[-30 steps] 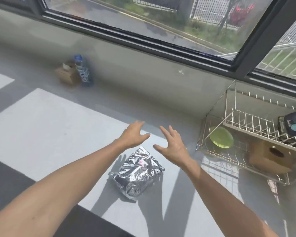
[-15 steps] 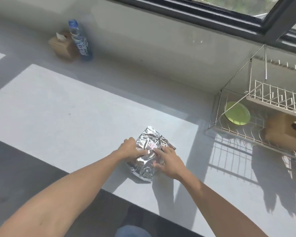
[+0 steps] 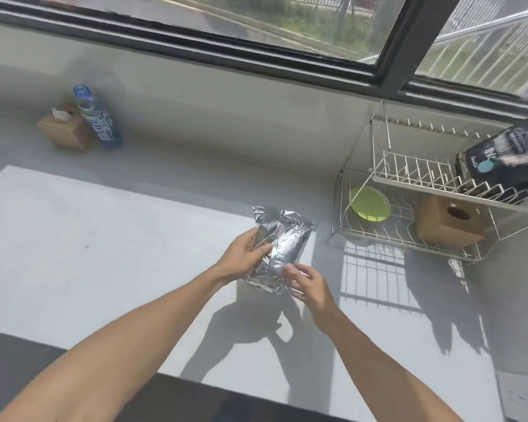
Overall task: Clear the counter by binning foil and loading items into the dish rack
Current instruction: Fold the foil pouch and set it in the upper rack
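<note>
Both hands on the foil packet, held up off the worktop, shadow visible beneath. Left hand grips its left edge, thumb on top. Right hand has fingers half open, fingertips touching the packet's lower right corner. Dish rack at 2 o'clock from the packet, well apart: green plate and brown cardboard box on lower tier, dark bag on upper tier. At 10 o'clock, far back by the wall: blue bottle just beside a tissue box.
</note>
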